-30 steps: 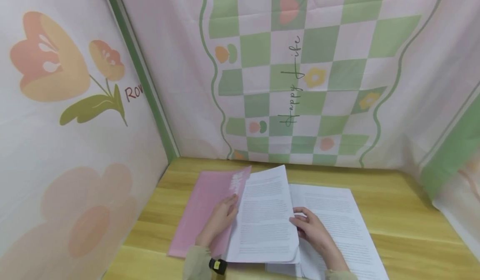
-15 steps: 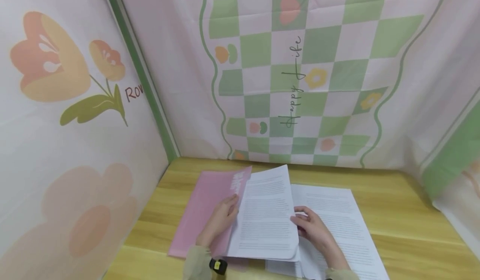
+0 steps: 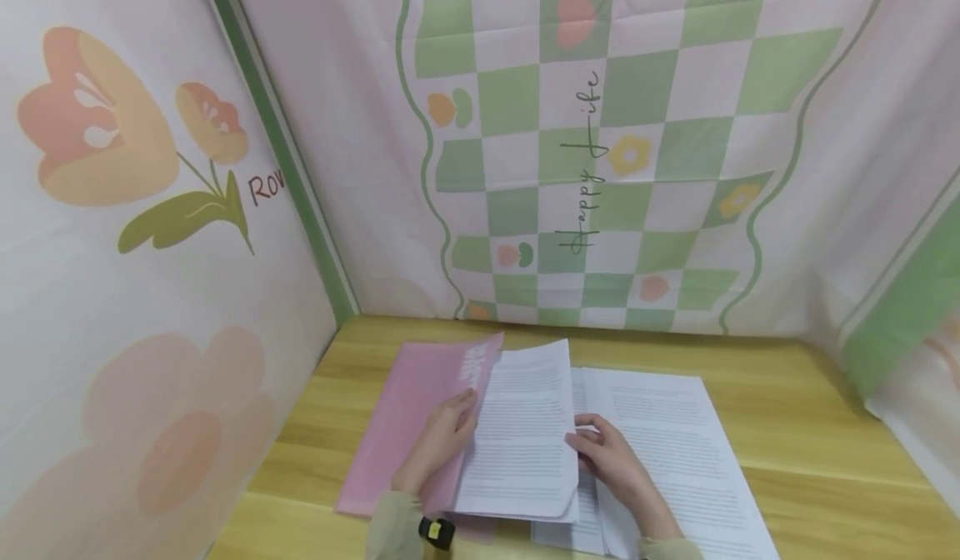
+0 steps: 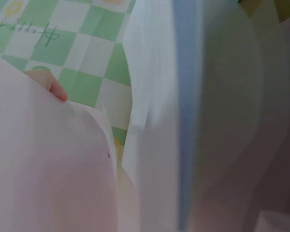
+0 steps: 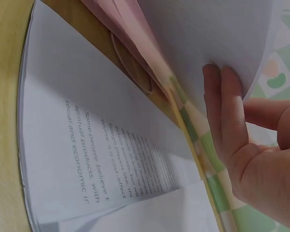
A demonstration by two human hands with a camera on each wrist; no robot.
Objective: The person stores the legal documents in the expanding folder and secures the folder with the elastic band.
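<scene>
A pink folder (image 3: 401, 402) lies at the left of the wooden desk with printed sheets (image 3: 521, 435) rising from its right side. My left hand (image 3: 442, 435) grips the folder cover near its inner edge; the thumb is hidden in the head view. Between fingers and thumb, my right hand (image 3: 611, 456) pinches the sheets' right edge. In the right wrist view, two fingers (image 5: 227, 106) lie against the underside of the lifted sheet (image 5: 203, 34), with the thumb on its other side. More printed papers (image 3: 667, 435) lie beneath the right hand and to its right.
The wooden desk (image 3: 795, 427) meets a patterned cloth backdrop (image 3: 652, 235) at its far edge. Another flowered cloth (image 3: 90, 293) borders the left side. A black band (image 3: 435, 532) sits on the left wrist.
My right hand has moved slightly left with the sheets' edge, and the sheets bend further toward the folder. More of the papers beneath shows. The left hand stays put.
</scene>
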